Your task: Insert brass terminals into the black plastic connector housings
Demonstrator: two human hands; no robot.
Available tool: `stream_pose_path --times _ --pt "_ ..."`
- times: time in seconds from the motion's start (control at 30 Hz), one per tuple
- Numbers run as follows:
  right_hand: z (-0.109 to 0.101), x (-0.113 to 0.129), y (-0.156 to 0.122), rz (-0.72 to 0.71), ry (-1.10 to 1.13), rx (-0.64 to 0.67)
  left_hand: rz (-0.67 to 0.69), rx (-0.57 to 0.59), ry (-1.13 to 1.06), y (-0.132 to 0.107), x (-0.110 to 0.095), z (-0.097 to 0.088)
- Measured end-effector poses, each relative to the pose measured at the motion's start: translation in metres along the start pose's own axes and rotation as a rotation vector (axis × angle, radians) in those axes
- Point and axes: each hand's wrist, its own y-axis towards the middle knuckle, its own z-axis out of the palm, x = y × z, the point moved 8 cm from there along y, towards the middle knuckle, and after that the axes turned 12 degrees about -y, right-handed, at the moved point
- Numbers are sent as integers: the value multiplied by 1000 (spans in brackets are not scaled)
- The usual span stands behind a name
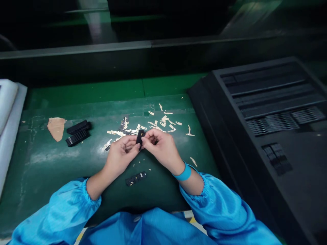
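My left hand (122,153) and my right hand (160,145) meet over the green mat, both pinched on a small black plastic part (139,136) held between their fingertips. Another flat black part (136,178) lies on the mat just below my hands. Behind my hands are several scattered tan paper strips (163,121) mixed with a few dark pieces. Both arms wear blue sleeves, and a blue band circles my right wrist.
A stack of black parts (77,132) lies at the left beside a torn tan scrap (56,128). A large black tray (270,115) with slots fills the right side. White foam (9,112) sits at the far left. The green mat (63,163) covers the bench.
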Motion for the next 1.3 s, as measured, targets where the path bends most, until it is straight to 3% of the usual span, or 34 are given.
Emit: stream_pose_path --times 0.33,0.53,0.7,0.83,1.1,1.3 --pt "-7 6 0 2 -51 -40 20 14 -39 -4 -3 6" --pt "-7 32 -2 -273 -161 56 128 -21 87 -5 -22 1" --pt "-8 35 -3 -327 -314 106 84 25 182 -1 -24 -1" --pt "-17 31 -5 -279 -267 -47 41 5 139 1 -12 -5" --pt "-7 48 -26 -588 -503 -197 141 16 353 -5 -18 -2" --pt "-8 58 -36 -745 -620 -235 89 16 100 -7 -18 2"
